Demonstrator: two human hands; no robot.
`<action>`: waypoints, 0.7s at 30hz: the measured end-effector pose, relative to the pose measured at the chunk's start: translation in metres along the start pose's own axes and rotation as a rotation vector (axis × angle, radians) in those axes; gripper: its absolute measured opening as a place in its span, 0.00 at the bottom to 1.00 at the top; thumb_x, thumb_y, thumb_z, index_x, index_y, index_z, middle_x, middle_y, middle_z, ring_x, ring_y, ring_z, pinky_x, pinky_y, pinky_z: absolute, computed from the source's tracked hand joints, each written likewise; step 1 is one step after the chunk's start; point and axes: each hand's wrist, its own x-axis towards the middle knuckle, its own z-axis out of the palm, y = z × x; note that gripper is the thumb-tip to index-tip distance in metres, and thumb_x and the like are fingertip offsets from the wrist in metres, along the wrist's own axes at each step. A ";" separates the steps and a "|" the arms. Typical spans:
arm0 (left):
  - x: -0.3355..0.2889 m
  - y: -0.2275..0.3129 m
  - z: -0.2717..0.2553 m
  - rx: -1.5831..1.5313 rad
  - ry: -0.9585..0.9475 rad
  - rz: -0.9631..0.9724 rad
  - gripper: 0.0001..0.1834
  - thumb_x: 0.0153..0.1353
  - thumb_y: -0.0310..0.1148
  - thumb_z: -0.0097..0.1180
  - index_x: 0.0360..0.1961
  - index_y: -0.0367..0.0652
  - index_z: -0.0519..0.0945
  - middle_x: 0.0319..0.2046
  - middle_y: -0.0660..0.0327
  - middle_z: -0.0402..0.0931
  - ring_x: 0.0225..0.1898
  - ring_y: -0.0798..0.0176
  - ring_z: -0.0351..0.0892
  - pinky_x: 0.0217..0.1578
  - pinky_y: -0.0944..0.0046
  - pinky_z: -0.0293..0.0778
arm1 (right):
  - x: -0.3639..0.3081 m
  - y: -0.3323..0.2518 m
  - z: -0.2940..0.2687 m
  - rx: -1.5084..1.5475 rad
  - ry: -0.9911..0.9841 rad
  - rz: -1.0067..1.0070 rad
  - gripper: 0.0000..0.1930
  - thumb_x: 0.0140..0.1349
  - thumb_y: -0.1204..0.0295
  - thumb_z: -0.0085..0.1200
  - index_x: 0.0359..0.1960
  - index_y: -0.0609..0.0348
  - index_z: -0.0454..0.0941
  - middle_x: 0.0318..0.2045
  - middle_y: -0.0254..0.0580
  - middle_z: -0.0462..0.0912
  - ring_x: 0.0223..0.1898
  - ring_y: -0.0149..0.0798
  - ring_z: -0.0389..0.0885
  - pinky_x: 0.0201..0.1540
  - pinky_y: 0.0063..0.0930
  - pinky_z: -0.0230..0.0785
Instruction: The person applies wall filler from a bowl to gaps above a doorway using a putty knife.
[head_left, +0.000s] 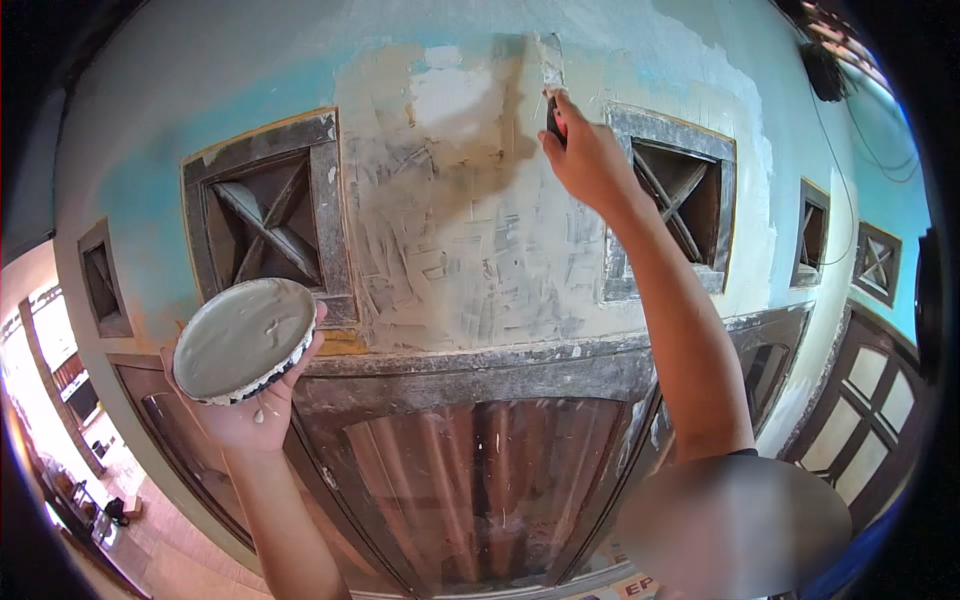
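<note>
Holding the putty knife (551,70) high in our right hand (585,160), we have its blade laid against the wall (460,250) at the top edge of the grey plastered patch, between 2 square vent openings with crossed bars. Our right fingers (560,118) are curled tight around the dark handle. Our left hand (250,405) sits lower and to the left, palm up, fingers (300,360) spread under a round pan (245,338) filled nearly level with pale grey putty; the thumb side hooks the rim. The pan hangs in the air in front of the left vent (265,215), well apart from the blade.

To do this stroke well, we judge the blade should stay at a shallow tilt to the wall, pressed evenly across its width, and be drawn in 1 steady pull so the ridges visible in the patch get flattened, not added to. We would overlap the fresh band with the coated area beside it and feather out toward the bare blue paint. The pan should stay level, since drips already mark our left palm, and close enough for reloading. Below us runs the dark wooden door frame (470,375), which we should keep clean of putty.
</note>
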 end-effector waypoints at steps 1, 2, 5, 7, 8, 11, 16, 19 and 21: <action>0.001 -0.002 -0.002 -0.004 -0.055 -0.038 0.51 0.69 0.65 0.51 0.74 0.29 0.56 0.74 0.26 0.46 0.72 0.10 0.41 0.66 0.20 0.61 | 0.006 0.003 -0.001 -0.005 0.003 0.001 0.28 0.66 0.70 0.58 0.67 0.58 0.67 0.33 0.64 0.85 0.38 0.67 0.85 0.39 0.58 0.78; 0.001 -0.002 -0.002 -0.005 -0.057 -0.040 0.51 0.69 0.65 0.51 0.74 0.29 0.56 0.74 0.26 0.46 0.72 0.10 0.41 0.66 0.20 0.61 | 0.010 0.004 -0.001 -0.053 -0.045 0.039 0.27 0.66 0.70 0.58 0.67 0.59 0.68 0.34 0.65 0.85 0.38 0.67 0.85 0.39 0.58 0.78; -0.001 -0.003 -0.005 -0.012 -0.065 -0.038 0.51 0.68 0.65 0.51 0.74 0.30 0.56 0.74 0.26 0.46 0.72 0.09 0.40 0.66 0.19 0.60 | 0.004 0.010 0.012 -0.077 -0.122 0.056 0.26 0.65 0.71 0.57 0.65 0.62 0.70 0.35 0.65 0.85 0.38 0.67 0.85 0.40 0.57 0.78; -0.002 -0.002 -0.009 -0.017 -0.093 -0.028 0.50 0.68 0.65 0.51 0.75 0.32 0.56 0.74 0.27 0.47 0.71 0.09 0.41 0.66 0.19 0.61 | -0.017 0.000 0.014 -0.028 -0.150 0.012 0.29 0.66 0.69 0.60 0.68 0.61 0.69 0.33 0.60 0.85 0.36 0.65 0.84 0.40 0.51 0.76; -0.002 -0.002 -0.009 -0.018 -0.092 -0.030 0.50 0.68 0.65 0.51 0.75 0.32 0.56 0.74 0.27 0.47 0.71 0.09 0.41 0.66 0.19 0.61 | -0.025 -0.005 0.011 -0.007 -0.156 0.003 0.28 0.66 0.69 0.60 0.67 0.62 0.69 0.36 0.60 0.85 0.37 0.65 0.84 0.40 0.51 0.76; -0.002 -0.004 -0.007 -0.042 -0.039 -0.036 0.50 0.68 0.65 0.51 0.75 0.33 0.57 0.74 0.27 0.47 0.71 0.09 0.42 0.65 0.18 0.61 | -0.037 -0.012 0.007 -0.078 -0.183 0.085 0.28 0.67 0.69 0.60 0.67 0.63 0.70 0.38 0.60 0.86 0.38 0.65 0.85 0.41 0.51 0.77; -0.003 -0.005 -0.005 -0.025 -0.054 -0.037 0.49 0.69 0.65 0.50 0.75 0.34 0.58 0.74 0.27 0.48 0.71 0.09 0.42 0.65 0.17 0.61 | -0.007 -0.010 -0.005 -0.055 -0.062 0.065 0.27 0.67 0.68 0.57 0.65 0.66 0.68 0.32 0.65 0.85 0.38 0.68 0.85 0.42 0.58 0.77; 0.000 -0.008 -0.006 -0.042 -0.071 -0.053 0.49 0.69 0.65 0.49 0.75 0.34 0.58 0.74 0.27 0.48 0.71 0.09 0.42 0.65 0.16 0.60 | 0.012 0.005 -0.009 -0.054 -0.129 0.088 0.25 0.66 0.68 0.57 0.63 0.66 0.70 0.33 0.66 0.85 0.39 0.67 0.85 0.43 0.57 0.78; 0.000 -0.007 -0.006 -0.055 -0.076 -0.060 0.49 0.69 0.65 0.49 0.75 0.34 0.58 0.74 0.28 0.48 0.71 0.09 0.41 0.65 0.16 0.60 | 0.002 0.008 -0.003 -0.062 -0.155 0.024 0.25 0.66 0.68 0.57 0.62 0.65 0.71 0.33 0.65 0.85 0.38 0.67 0.85 0.42 0.57 0.78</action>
